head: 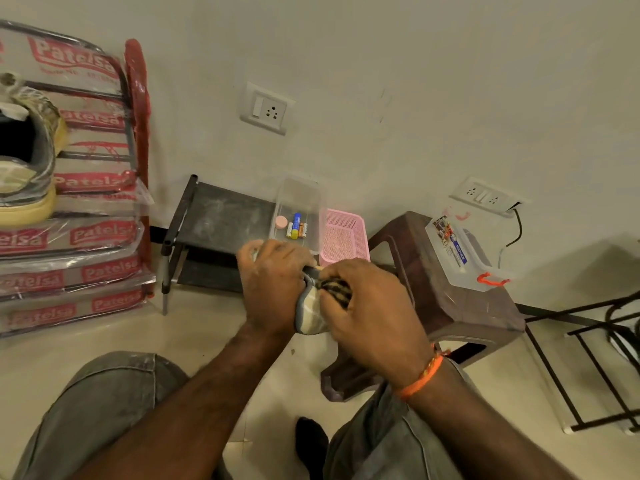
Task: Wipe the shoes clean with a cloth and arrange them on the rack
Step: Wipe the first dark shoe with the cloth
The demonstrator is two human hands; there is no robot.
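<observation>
While both hands hide most of it, left hand (272, 289) grips shoe (310, 315), right hand (372, 315) clutches blurred cloth (334, 289).

Grey shoe (310, 315), striped cloth (334, 291), mid-air

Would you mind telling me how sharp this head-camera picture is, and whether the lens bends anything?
In the head view, the right hand is motion-blurred over the shoe that the left hand holds; the wide lens bows the wrapped rack at the left edge; lighting is soft and dim.
</observation>
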